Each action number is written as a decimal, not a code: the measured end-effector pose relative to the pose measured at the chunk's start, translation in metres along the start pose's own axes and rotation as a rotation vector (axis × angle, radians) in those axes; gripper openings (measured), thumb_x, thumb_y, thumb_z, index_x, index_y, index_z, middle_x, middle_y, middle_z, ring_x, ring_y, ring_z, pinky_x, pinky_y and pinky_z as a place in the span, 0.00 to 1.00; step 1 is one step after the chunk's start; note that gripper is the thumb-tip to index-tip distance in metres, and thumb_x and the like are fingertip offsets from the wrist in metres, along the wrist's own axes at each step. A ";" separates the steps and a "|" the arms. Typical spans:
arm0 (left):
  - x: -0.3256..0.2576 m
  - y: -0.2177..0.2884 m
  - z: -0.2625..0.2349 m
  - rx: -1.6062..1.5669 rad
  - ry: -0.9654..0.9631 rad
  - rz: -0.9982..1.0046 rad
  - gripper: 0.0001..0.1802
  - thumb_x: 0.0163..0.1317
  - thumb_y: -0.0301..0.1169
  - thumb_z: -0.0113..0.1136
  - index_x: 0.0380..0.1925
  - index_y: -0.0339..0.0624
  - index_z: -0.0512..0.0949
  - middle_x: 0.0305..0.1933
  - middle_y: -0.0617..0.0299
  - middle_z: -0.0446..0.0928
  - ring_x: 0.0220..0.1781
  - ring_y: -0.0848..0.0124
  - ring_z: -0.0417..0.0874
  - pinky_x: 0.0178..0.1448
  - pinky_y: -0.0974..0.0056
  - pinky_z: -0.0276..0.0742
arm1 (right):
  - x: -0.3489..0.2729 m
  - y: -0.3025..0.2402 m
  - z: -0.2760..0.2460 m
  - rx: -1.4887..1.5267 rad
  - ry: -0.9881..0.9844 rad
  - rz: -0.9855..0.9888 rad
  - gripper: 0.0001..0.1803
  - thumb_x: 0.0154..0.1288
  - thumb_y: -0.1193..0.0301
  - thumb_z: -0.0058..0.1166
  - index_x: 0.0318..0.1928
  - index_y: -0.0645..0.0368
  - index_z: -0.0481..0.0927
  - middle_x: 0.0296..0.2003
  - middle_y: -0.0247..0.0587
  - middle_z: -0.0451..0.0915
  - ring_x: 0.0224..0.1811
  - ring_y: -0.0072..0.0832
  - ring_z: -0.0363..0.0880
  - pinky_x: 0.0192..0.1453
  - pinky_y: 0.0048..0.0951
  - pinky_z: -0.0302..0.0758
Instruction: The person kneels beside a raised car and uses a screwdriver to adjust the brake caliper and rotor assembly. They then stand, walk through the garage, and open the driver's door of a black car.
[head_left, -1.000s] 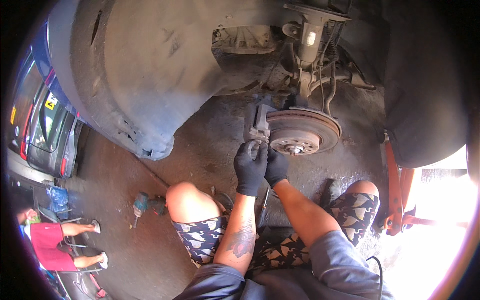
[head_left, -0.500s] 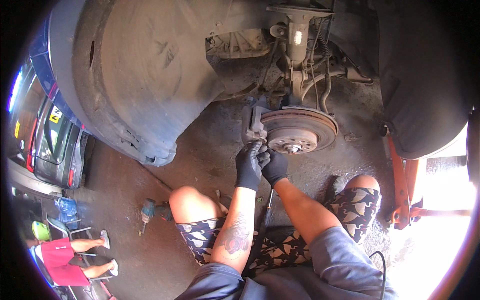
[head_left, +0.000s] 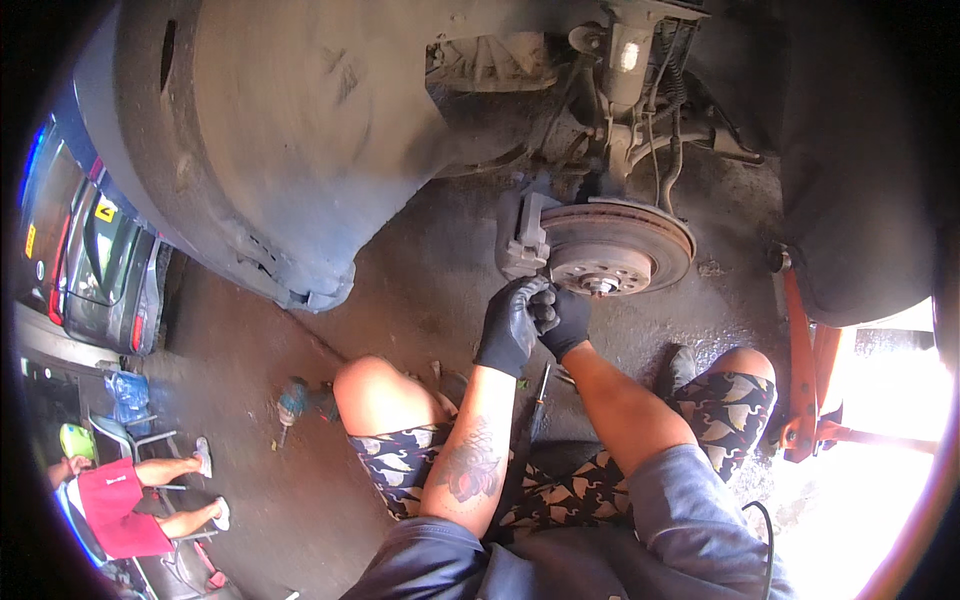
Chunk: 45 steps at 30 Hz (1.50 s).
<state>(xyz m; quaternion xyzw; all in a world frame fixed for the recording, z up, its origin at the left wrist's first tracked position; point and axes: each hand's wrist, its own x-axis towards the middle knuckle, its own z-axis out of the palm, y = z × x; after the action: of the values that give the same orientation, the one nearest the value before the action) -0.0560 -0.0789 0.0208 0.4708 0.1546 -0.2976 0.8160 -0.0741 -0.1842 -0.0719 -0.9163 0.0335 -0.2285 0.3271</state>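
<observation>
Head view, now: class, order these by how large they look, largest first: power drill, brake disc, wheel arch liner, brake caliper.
1. Wheel arch liner
2. Brake disc
3. Brake caliper
4. Power drill, looking smallest

1. Dark, close-fitting gloves (head_left: 503, 345) covered the left hand (head_left: 518, 315) and the right hand (head_left: 570, 322), ending at the wrists; the left one bore a shinier patch.
2. A dark, finely patterned tattoo (head_left: 471, 472) marked the left forearm (head_left: 480, 415).
3. A grey-blue shirt (head_left: 570, 572) had short, hemmed sleeves (head_left: 668, 500), with a thin black cable (head_left: 768, 530) curving alongside.
4. Dark shorts (head_left: 405, 468) carried a pale, leaf-like print.
5. A dark shoe (head_left: 680, 368) completed the visible clothing.
</observation>
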 end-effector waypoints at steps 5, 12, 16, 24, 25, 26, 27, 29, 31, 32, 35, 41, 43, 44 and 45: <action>0.002 0.002 -0.006 0.006 -0.057 -0.029 0.06 0.66 0.33 0.58 0.36 0.45 0.80 0.27 0.64 0.79 0.22 0.73 0.77 0.29 0.63 0.79 | 0.005 0.000 -0.005 -0.038 -0.043 0.003 0.09 0.46 0.62 0.58 0.28 0.50 0.78 0.25 0.45 0.80 0.29 0.47 0.81 0.32 0.44 0.76; 0.005 0.003 -0.046 -0.184 -0.187 -0.087 0.07 0.66 0.35 0.58 0.35 0.45 0.78 0.25 0.65 0.75 0.25 0.67 0.76 0.35 0.59 0.78 | -0.042 -0.009 0.017 0.153 -0.064 0.067 0.11 0.56 0.61 0.58 0.33 0.54 0.84 0.28 0.50 0.82 0.29 0.49 0.82 0.33 0.44 0.78; 0.021 0.009 -0.056 -0.224 -0.262 -0.068 0.08 0.64 0.39 0.59 0.32 0.48 0.77 0.25 0.64 0.73 0.29 0.64 0.75 0.43 0.52 0.74 | -0.031 0.024 0.029 0.715 -0.213 0.611 0.13 0.65 0.65 0.56 0.44 0.58 0.85 0.33 0.46 0.86 0.31 0.32 0.85 0.37 0.34 0.80; 0.020 0.016 -0.053 -0.225 -0.231 -0.073 0.10 0.65 0.40 0.61 0.35 0.47 0.79 0.30 0.64 0.76 0.33 0.65 0.76 0.46 0.52 0.75 | 0.010 0.011 0.010 1.438 -0.310 0.856 0.18 0.69 0.73 0.49 0.58 0.61 0.74 0.46 0.44 0.84 0.40 0.32 0.85 0.41 0.32 0.81; 0.018 0.019 -0.046 -0.162 -0.175 -0.029 0.10 0.65 0.40 0.60 0.36 0.46 0.79 0.31 0.64 0.77 0.33 0.65 0.77 0.45 0.54 0.76 | 0.008 0.014 0.009 1.221 -0.315 0.579 0.18 0.69 0.74 0.49 0.58 0.61 0.74 0.45 0.44 0.84 0.40 0.32 0.84 0.41 0.32 0.82; 0.014 0.022 -0.039 -0.101 -0.112 0.016 0.10 0.66 0.40 0.60 0.36 0.46 0.80 0.31 0.64 0.78 0.32 0.66 0.78 0.44 0.56 0.78 | 0.004 0.016 0.010 0.998 -0.320 0.313 0.18 0.69 0.74 0.48 0.58 0.61 0.73 0.45 0.43 0.84 0.40 0.31 0.84 0.41 0.32 0.82; 0.011 0.023 -0.036 -0.040 -0.048 0.060 0.10 0.66 0.39 0.60 0.37 0.46 0.80 0.32 0.64 0.79 0.32 0.67 0.79 0.43 0.57 0.79 | -0.001 0.017 0.012 0.913 -0.321 0.208 0.17 0.69 0.75 0.48 0.57 0.62 0.74 0.44 0.43 0.84 0.41 0.31 0.84 0.41 0.31 0.82; 0.017 0.012 -0.043 0.025 0.008 0.124 0.09 0.66 0.38 0.60 0.36 0.45 0.80 0.32 0.62 0.80 0.31 0.68 0.81 0.38 0.61 0.80 | -0.010 0.029 0.020 0.879 -0.292 0.154 0.15 0.68 0.75 0.50 0.54 0.63 0.77 0.42 0.41 0.84 0.40 0.30 0.85 0.41 0.30 0.81; 0.035 -0.011 -0.069 0.120 0.135 0.169 0.08 0.66 0.34 0.62 0.38 0.41 0.81 0.31 0.65 0.82 0.26 0.76 0.79 0.32 0.70 0.76 | -0.001 0.020 0.029 1.071 -0.227 0.420 0.13 0.67 0.74 0.54 0.50 0.62 0.80 0.40 0.40 0.84 0.38 0.28 0.84 0.40 0.28 0.80; 0.035 -0.018 -0.069 0.152 0.131 0.220 0.08 0.66 0.34 0.62 0.37 0.41 0.81 0.31 0.65 0.82 0.27 0.77 0.79 0.32 0.70 0.75 | 0.002 0.013 0.029 1.186 -0.167 0.667 0.12 0.66 0.74 0.56 0.49 0.61 0.82 0.39 0.40 0.84 0.36 0.26 0.83 0.39 0.27 0.80; 0.028 -0.027 -0.051 0.252 0.129 0.324 0.08 0.66 0.34 0.63 0.35 0.40 0.82 0.30 0.66 0.82 0.27 0.79 0.77 0.32 0.71 0.72 | -0.001 0.007 0.036 1.156 -0.006 0.707 0.10 0.65 0.71 0.60 0.45 0.62 0.84 0.32 0.38 0.83 0.31 0.23 0.81 0.37 0.27 0.78; 0.042 -0.031 -0.068 0.276 0.157 0.400 0.09 0.65 0.31 0.63 0.41 0.39 0.82 0.37 0.62 0.83 0.34 0.74 0.83 0.37 0.68 0.79 | 0.006 -0.012 0.020 0.071 -0.041 0.279 0.11 0.66 0.63 0.56 0.37 0.56 0.85 0.25 0.49 0.83 0.25 0.40 0.83 0.30 0.39 0.77; 0.032 -0.026 -0.055 0.299 0.143 0.476 0.08 0.66 0.30 0.63 0.40 0.39 0.82 0.37 0.63 0.83 0.34 0.75 0.83 0.38 0.69 0.79 | 0.012 -0.018 0.010 -0.167 -0.091 0.175 0.12 0.65 0.62 0.54 0.32 0.54 0.84 0.25 0.51 0.83 0.25 0.46 0.83 0.30 0.44 0.78; 0.027 -0.025 -0.050 0.311 0.138 0.512 0.07 0.66 0.30 0.62 0.40 0.39 0.82 0.36 0.63 0.83 0.34 0.76 0.82 0.38 0.69 0.79 | 0.013 -0.015 0.006 -0.193 -0.119 0.134 0.13 0.65 0.61 0.53 0.28 0.54 0.83 0.26 0.51 0.83 0.27 0.48 0.83 0.31 0.45 0.78; 0.024 -0.024 -0.048 0.190 0.093 0.496 0.06 0.66 0.29 0.62 0.40 0.39 0.81 0.35 0.64 0.82 0.34 0.77 0.82 0.39 0.69 0.79 | 0.015 -0.013 0.003 -0.217 -0.148 0.093 0.15 0.64 0.60 0.52 0.25 0.53 0.82 0.26 0.51 0.83 0.28 0.49 0.83 0.32 0.46 0.79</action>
<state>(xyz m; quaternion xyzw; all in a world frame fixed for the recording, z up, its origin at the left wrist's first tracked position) -0.0511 -0.0554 -0.0329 0.5821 0.0430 -0.0799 0.8081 -0.0606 -0.1751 -0.0597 -0.9581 0.0763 -0.1399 0.2380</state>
